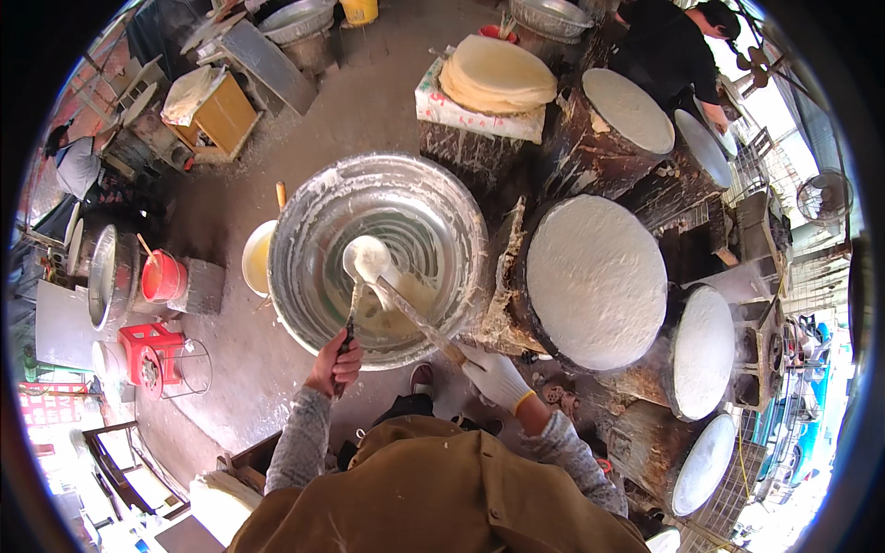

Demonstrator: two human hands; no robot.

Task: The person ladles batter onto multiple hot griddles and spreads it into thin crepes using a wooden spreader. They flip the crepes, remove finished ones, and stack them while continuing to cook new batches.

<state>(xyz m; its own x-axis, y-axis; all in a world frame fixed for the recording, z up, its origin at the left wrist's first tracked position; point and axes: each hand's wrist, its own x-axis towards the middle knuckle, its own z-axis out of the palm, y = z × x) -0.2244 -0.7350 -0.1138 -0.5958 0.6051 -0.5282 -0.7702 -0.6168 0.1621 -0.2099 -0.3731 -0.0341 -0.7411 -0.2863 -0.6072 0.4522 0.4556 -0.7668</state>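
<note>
A wide metal basin (304, 309) coated with pale batter sits in front of me, with a pool of batter in its bottom. Closed around a dark handle, my bare left hand (336, 362) holds a ladle (367, 257) over the basin, its round end covered in batter. My right hand (496, 378), in a white glove, grips a long wooden-handled tool (419, 323). That tool's batter-covered end meets the ladle's round end, so its shape is hidden. Pale batter hangs below where the two touch. Right of the basin is a round griddle (597, 281) spread with white batter.
More round griddles (703, 350) on drum-like stoves line the right side. A stack of flat round sheets (498, 76) stands beyond the basin. At left are a yellowish bucket (258, 258), a red bucket (164, 276) and a red stool (152, 355). Another person (668, 55) bends over at far right.
</note>
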